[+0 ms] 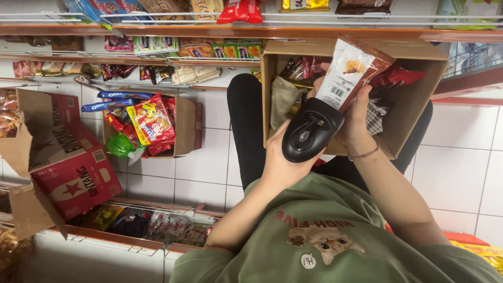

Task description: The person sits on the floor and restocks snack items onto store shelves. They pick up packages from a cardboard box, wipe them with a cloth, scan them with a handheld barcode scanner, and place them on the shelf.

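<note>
Fingers (361, 112) of right hand (356, 123) closed around upright snack packet (350, 73), long axis toward shelves; left fingers around scanner (310, 131).

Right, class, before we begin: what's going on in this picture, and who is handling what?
A person in a green shirt sits on a tiled floor between shop shelves, with an open cardboard box resting on their legs. The left hand holds a black handheld scanner, its head close against a brown snack packet that the right hand holds up over the box. Off to the left are a smaller box of snacks and a red carton.
</note>
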